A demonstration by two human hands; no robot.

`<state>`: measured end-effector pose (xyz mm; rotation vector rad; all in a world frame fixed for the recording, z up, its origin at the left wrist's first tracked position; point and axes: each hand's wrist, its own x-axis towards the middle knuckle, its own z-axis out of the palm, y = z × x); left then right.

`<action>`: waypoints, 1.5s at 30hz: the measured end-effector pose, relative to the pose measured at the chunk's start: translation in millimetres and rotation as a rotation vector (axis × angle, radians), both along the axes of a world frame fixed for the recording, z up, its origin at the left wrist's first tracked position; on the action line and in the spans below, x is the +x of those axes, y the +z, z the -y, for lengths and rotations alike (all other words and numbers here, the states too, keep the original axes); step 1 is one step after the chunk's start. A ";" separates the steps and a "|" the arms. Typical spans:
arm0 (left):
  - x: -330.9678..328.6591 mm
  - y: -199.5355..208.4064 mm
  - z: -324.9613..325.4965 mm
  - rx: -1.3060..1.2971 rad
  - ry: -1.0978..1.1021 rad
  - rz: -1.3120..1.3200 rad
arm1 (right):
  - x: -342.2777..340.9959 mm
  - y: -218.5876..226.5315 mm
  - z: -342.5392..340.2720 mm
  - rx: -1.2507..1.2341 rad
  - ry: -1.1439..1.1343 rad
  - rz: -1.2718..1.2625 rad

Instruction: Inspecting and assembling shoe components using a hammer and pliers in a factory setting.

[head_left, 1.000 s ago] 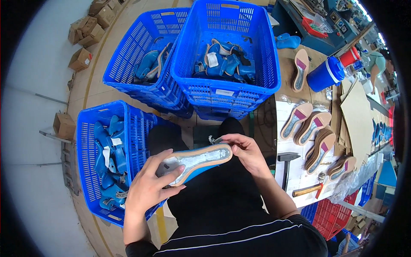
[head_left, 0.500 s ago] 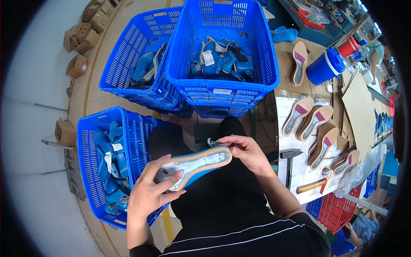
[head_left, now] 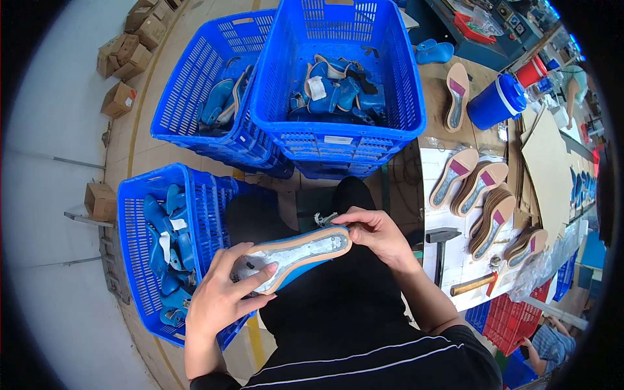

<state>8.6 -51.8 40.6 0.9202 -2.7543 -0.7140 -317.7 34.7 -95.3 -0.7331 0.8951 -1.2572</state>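
A blue shoe (head_left: 305,252) lies across my lap with its underside up. That face has a tan rim and a whitish-grey middle. My left hand (head_left: 221,286) grips its broad end, thumb and fingers spread over the underside and edge. At the narrow end on the right, my right hand (head_left: 380,237) is closed, thumb and fingers pinched against the shoe's edge. A small ragged grey-white scrap (head_left: 323,220) shows beside those fingertips; what it is attached to is hidden.
Blue crates, one at the left (head_left: 156,253) and others ahead (head_left: 338,133), hold blue shoe parts. On the right-hand table (head_left: 432,156) are tan soles (head_left: 492,224) in stacks, a black-headed hammer (head_left: 442,240), a wooden-handled hammer (head_left: 473,284) and a blue jug (head_left: 492,104). Another person (head_left: 552,341) is at lower right.
The broad end of the shoe and my left hand have shifted slightly down and left. My right hand stays at the narrow end, with more of the scrap showing.
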 end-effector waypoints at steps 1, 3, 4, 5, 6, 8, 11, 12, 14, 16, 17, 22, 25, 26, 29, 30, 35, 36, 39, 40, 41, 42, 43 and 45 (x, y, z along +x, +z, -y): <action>-0.2 0.3 0.6 -0.007 -0.004 -0.002 | 0.3 -0.3 0.0 -0.010 -0.001 0.003; -0.6 0.2 0.8 -0.013 -0.007 -0.001 | 0.3 -2.0 -0.6 -0.019 -0.003 0.008; -0.7 0.4 -0.1 -0.013 -0.005 0.008 | -0.2 -3.8 -0.7 -0.017 0.005 -0.012; -1.0 0.5 -0.9 -0.014 -0.001 0.017 | 0.0 -5.7 -0.6 -0.014 0.013 -0.031; -1.5 0.8 -0.8 -0.013 0.001 0.020 | 1.2 -8.0 -0.3 -0.013 0.015 -0.028; -2.1 1.2 -0.2 -0.019 -0.002 -0.005 | 4.4 -12.0 1.6 0.015 -0.026 0.132; -1.0 1.6 -3.9 0.019 0.009 0.024 | 0.5 -9.8 1.4 -0.028 0.029 -0.017; -0.5 1.8 -4.5 0.018 0.016 0.026 | 0.5 -9.6 2.2 -0.029 0.036 -0.014; -0.6 1.8 -4.7 0.009 0.017 0.016 | 0.6 -8.6 2.1 0.002 0.031 0.030; 0.4 1.3 -4.9 0.023 0.027 0.017 | 2.8 -9.6 1.5 0.023 0.014 0.078; 1.1 1.0 -5.2 0.036 0.029 0.018 | 4.2 -10.1 1.2 0.043 -0.009 0.125; 2.0 1.1 -8.8 0.035 0.047 0.032 | 2.5 -10.5 0.0 -0.037 0.012 0.028; 2.8 1.5 -9.0 0.036 0.049 0.041 | 1.1 -14.6 -1.0 -0.022 0.030 0.026; 3.3 1.1 -9.2 0.034 0.046 0.045 | 1.7 -14.7 -1.3 -0.014 0.027 0.028; 2.2 2.9 -13.3 0.054 0.069 0.028 | 5.2 -4.1 -0.7 -0.058 -0.038 -0.049; 2.0 3.6 -14.3 0.054 0.078 0.028 | 8.9 -0.9 1.9 -0.059 -0.030 -0.049; 1.3 3.7 -20.3 0.037 0.069 0.019 | 30.6 15.0 6.4 -0.201 -0.025 -0.359; 2.0 3.5 -21.6 0.040 0.071 0.014 | 35.1 10.9 5.2 -0.121 0.003 -0.370; 2.1 1.8 -25.5 0.032 0.071 -0.006 | 40.2 -4.2 6.8 -0.178 -0.079 -0.328; 2.9 1.7 -27.9 0.043 0.068 0.001 | 41.1 -5.4 8.4 -0.203 -0.082 -0.342; 3.2 1.8 -30.2 0.053 0.065 0.008 | 40.7 -4.6 10.0 -0.202 -0.074 -0.343; 3.1 2.8 -32.8 0.055 0.071 0.007 | 39.1 -3.2 11.6 -0.200 -0.060 -0.333; 2.6 4.1 -35.5 0.061 0.076 0.018 | 38.3 -2.3 12.2 -0.195 -0.048 -0.325; 1.3 3.8 -39.2 0.069 0.085 0.026 | 38.2 -2.0 13.1 -0.191 -0.043 -0.316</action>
